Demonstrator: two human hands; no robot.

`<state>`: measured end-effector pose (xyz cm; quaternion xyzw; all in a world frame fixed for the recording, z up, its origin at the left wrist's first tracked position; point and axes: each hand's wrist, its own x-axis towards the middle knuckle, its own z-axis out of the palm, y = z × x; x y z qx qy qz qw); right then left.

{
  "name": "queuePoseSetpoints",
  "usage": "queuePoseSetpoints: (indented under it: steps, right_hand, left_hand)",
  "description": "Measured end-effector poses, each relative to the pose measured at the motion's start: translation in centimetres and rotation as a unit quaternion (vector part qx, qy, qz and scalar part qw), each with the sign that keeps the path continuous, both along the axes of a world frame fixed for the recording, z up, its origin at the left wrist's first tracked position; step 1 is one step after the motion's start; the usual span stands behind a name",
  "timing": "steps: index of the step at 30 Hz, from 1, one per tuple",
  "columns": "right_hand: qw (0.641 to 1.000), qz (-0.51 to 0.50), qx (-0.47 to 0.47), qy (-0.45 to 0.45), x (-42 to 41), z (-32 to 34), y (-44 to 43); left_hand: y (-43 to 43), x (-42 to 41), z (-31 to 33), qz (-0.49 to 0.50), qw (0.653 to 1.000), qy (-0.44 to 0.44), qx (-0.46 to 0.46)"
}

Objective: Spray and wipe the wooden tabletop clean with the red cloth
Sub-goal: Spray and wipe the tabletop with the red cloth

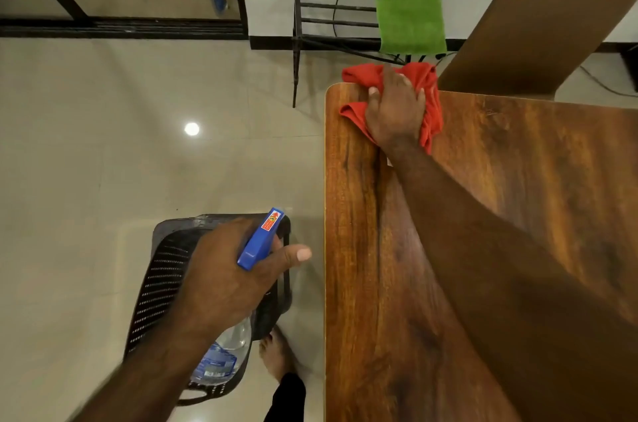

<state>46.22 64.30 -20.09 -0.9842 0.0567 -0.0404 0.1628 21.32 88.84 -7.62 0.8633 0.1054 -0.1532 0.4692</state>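
Your right hand (395,110) lay curled over the crumpled red cloth (431,100), gripping it and pressing it onto the far left corner of the brown wood-grained counter (362,249). Part of the cloth spilled past the counter's far edge, and another fold reached close to its long left edge. To the right of the cloth, and back toward you, open wood stretched away, crossed only by your right forearm.

Your left hand (228,276) hung off the counter, left of that long edge, with its fingers wrapped round the neck of a clear plastic spray bottle with a blue trigger head (259,242) and the thumb stretched toward the counter. Beneath it a black perforated plastic basket (162,276) stood on the pale tiled floor (86,145), near the counter but apart from it, with your bare foot (276,352) just beside it. Beyond the far edge, a black metal rack (331,7) carried a green cloth (411,20).
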Motion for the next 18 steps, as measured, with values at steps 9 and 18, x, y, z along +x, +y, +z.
queuePoseSetpoints:
  steps: [9, 18]
  right_hand:
    - [0.975, 0.224, 0.001, -0.006, 0.3, -0.3, 5.6]
    - [0.939, 0.337, -0.061, 0.021, -5.7, -0.2, 5.7]
  left_hand:
    - [2.0, -0.8, -0.2, 0.017, 1.0, -0.021, 0.011]
    - [0.7, -3.4, 0.0, -0.006, 1.0, -0.029, 0.005]
